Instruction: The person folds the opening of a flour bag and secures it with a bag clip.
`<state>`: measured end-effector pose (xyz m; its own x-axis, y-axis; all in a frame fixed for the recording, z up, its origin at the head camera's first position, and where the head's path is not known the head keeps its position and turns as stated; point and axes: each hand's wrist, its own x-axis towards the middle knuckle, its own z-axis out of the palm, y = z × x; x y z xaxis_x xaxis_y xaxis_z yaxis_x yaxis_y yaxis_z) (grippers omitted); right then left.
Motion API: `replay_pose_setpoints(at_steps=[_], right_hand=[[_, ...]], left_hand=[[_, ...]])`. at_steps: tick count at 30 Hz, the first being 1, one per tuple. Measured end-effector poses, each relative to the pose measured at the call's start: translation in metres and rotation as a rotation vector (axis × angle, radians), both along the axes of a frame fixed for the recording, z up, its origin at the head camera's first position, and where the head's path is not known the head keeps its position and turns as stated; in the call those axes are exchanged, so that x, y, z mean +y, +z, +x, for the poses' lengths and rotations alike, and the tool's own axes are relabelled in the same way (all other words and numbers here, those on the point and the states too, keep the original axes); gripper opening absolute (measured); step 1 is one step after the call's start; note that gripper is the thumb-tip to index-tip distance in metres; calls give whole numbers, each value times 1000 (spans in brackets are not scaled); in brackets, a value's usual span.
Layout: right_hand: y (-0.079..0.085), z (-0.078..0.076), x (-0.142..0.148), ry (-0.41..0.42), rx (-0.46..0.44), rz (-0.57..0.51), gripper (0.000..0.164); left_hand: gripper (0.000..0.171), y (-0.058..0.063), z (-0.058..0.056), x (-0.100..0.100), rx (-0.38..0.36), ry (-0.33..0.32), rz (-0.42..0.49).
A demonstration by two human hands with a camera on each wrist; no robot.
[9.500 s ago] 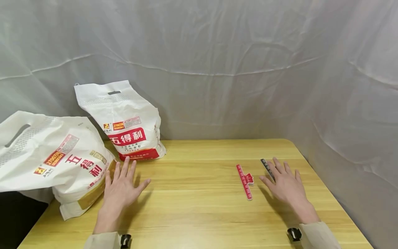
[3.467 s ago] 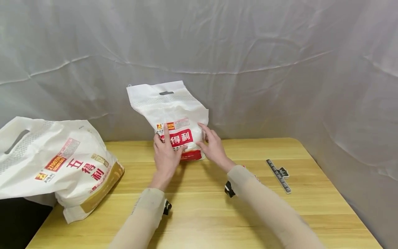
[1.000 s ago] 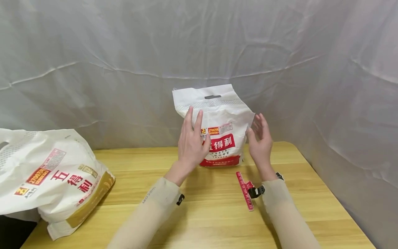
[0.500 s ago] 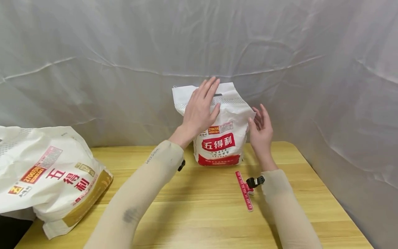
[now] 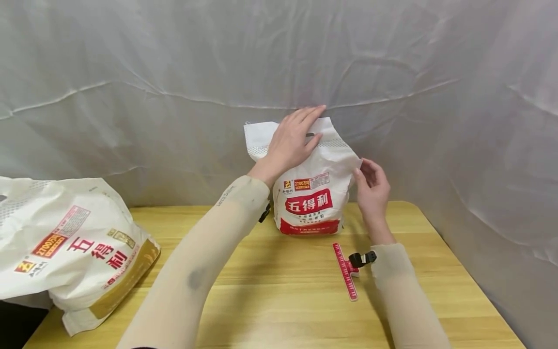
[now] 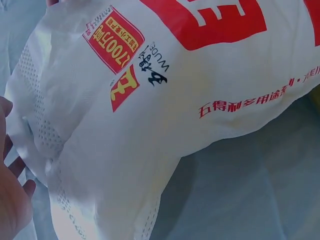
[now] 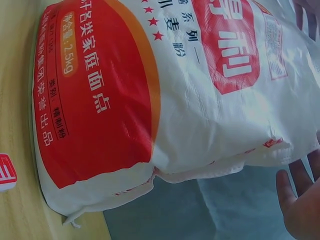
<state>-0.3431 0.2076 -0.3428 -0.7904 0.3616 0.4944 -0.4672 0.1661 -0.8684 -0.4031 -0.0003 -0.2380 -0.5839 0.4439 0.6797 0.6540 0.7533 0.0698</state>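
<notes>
A white flour bag (image 5: 307, 201) with red lettering stands upright near the table's back edge. My left hand (image 5: 294, 138) lies across its top by the handle slot, fingers extended; in the left wrist view, the left hand (image 6: 15, 195) shows only partly. At the bag's upper right corner, my right hand (image 5: 372, 191) has its thumb and fingers drawn together and appears to pinch the edge. In the right wrist view, the right hand (image 7: 302, 202) is cut off, so contact is partly hidden. A red bag clip (image 5: 345, 271) lies in front, beside the right wrist.
A second, larger flour bag (image 5: 83, 252) leans at the left edge of the wooden table (image 5: 279, 310). A grey cloth (image 5: 196, 63) hangs behind and at the right. The right forearm covers part of the table's right side, where a black clip lay earlier.
The smaller bag has moved from the left to right of centre. My left hand has risen from its front to its top. The right hand's fingers have closed in on the corner.
</notes>
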Motion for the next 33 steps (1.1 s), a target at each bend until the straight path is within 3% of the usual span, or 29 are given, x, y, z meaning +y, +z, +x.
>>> replay_pose_setpoints(at_steps=[5,11,22,33], right_hand=[[-6,-5,4,10,47,-27,32],[-16,-15,10,-6,42,-45,32],[-18,-15,11,-28,25,-61,27],[-17,-15,10,-42,43,-27,26]], left_hand=[[53,0,1,1,12,-4,29],[49,-1,3,1,20,-15,85],[32,-2,3,2,86,-107,200],[15,-2,5,1,101,-117,249]])
